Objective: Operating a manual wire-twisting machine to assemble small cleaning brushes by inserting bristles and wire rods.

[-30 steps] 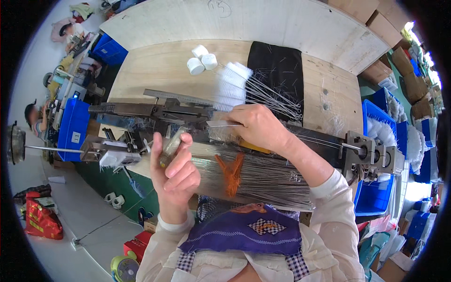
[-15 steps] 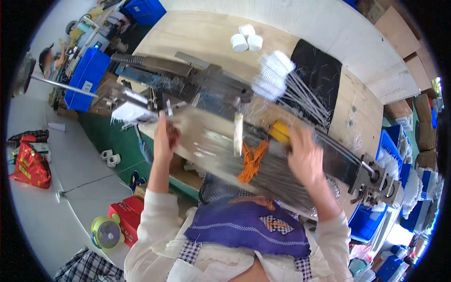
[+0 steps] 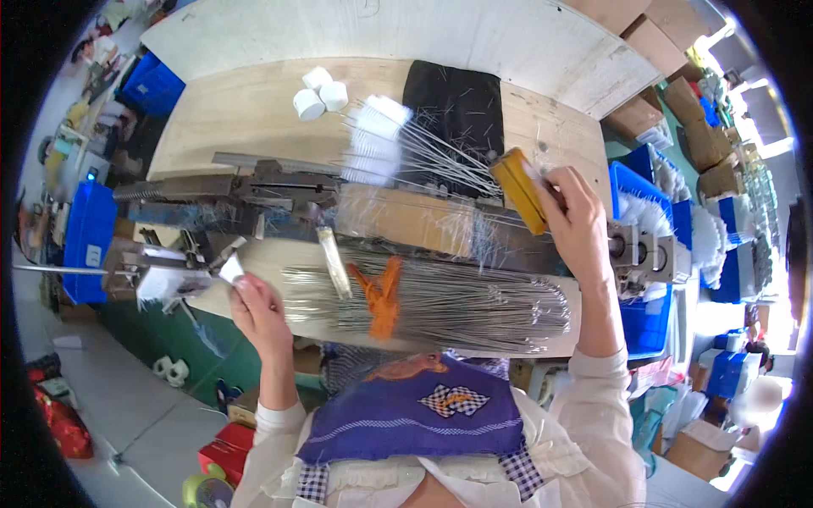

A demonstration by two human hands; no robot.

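My left hand (image 3: 261, 311) is closed in a pinch on a small white piece (image 3: 231, 270), whose kind I cannot make out. It is just right of a metal fixture with white bristles (image 3: 165, 282). On the right, my right hand (image 3: 577, 218) grips a yellow block (image 3: 518, 191) tilted above the metal rail. Below and left of it lies a bundle of thin metal wires (image 3: 474, 306), with an orange strip of cloth (image 3: 383, 306) across it. Several white-bristled brushes (image 3: 378, 140) with wire stems rest on the far side of the bench machine (image 3: 279, 188).
Three white rolls (image 3: 320, 95) stand at the back of the wooden table (image 3: 246, 93). A black cloth (image 3: 453, 110) strewn with wire bits lies behind the brushes. Blue bins (image 3: 645, 315) holding white bristles line the right side. Another blue bin (image 3: 88, 241) stands left.
My right hand has carried the yellow block up and right, away from the wires. My left hand has drawn nearer to me with the white piece. The whole view has turned.
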